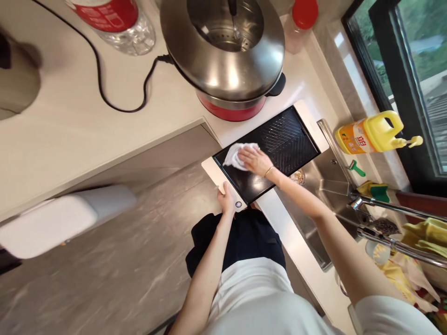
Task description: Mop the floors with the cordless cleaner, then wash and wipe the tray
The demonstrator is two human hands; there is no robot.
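A black griddle plate (pixel 286 135) with a ridged half, a smooth half and cream end handles lies tilted across the counter corner and the sink edge. My left hand (pixel 226 199) grips the cream handle (pixel 213 174) at its near left end, thumb on top, the other fingers underneath. On the smooth half, my right hand (pixel 256 160) presses a white cloth (pixel 232 156) against the black surface, its fingers resting over the cloth. A round dial or mark shows on the handle close to my left hand.
Behind the griddle plate stands a lidded steel pot (pixel 223 70) on a red base, its black cord (pixel 101 88) trailing left. At right are the steel sink (pixel 314 186), a yellow detergent bottle (pixel 370 132), a green peeler (pixel 356 168) and the faucet (pixel 358 203). A white bin (pixel 63 218) hangs left.
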